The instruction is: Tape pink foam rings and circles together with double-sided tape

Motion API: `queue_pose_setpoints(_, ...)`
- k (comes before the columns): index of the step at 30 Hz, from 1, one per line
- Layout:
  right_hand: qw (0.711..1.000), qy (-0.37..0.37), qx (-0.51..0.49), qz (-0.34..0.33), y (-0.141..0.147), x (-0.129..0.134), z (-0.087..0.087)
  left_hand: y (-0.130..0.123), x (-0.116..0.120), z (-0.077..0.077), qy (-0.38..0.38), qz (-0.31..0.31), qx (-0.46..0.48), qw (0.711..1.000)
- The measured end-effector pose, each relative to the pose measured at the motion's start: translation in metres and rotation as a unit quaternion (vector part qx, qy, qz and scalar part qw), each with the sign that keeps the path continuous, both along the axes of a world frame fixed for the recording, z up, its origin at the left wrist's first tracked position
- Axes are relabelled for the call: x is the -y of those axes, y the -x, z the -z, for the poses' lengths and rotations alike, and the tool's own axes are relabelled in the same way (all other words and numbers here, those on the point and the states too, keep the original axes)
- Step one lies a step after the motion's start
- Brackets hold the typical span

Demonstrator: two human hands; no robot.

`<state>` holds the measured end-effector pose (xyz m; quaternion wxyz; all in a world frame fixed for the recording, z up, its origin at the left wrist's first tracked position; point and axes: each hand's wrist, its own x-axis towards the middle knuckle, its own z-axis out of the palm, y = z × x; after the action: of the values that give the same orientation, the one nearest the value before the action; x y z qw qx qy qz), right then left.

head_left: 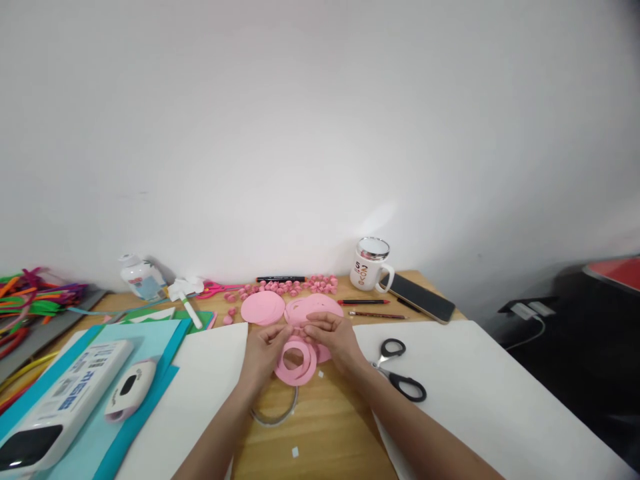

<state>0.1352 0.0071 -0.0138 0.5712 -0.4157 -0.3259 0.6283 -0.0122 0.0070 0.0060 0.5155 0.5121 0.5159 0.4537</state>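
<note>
My left hand (pixel 265 353) and my right hand (pixel 335 337) meet near the middle of the table, fingertips pinched close together on a small pink piece (pixel 299 332) that is mostly hidden between them. Just below the fingers are pink paper rings (pixel 303 379), overlapping each other. Pink paper discs (pixel 263 308) lie behind my left hand, and more pink discs (pixel 320 305) lie behind my right. Many small pink curled pieces (pixel 285 288) are heaped farther back.
Black-handled scissors (pixel 393 370) lie on white paper (pixel 480 393) at right. Behind stand a mug (pixel 364 270) and a phone (pixel 420 297). Left are blue sheets (pixel 150 360), a white device (pixel 70 400), a bottle (pixel 143 277) and colourful strips (pixel 35 300). A grey tape ring (pixel 275 421) lies in front.
</note>
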Motion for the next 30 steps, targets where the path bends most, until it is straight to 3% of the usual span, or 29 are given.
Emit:
queue_pose_setpoints(11, 1.000, -0.011, 0.025, 0.014, -0.001, -0.002, 0.009, -0.003, 0.003, 0.000, 0.001, 0.013, -0.011, 1.000)
queue_pose_setpoints(23, 0.997, -0.050, 0.052, -0.014, 0.000, -0.002, 0.010, -0.002, 0.003, 0.001, -0.020, 0.029, -0.031, 0.999)
queue_pose_setpoints(30, 0.996, -0.074, 0.042, -0.041, 0.001, 0.000, 0.008, -0.003, 0.002, 0.003, -0.002, 0.004, -0.003, 1.000)
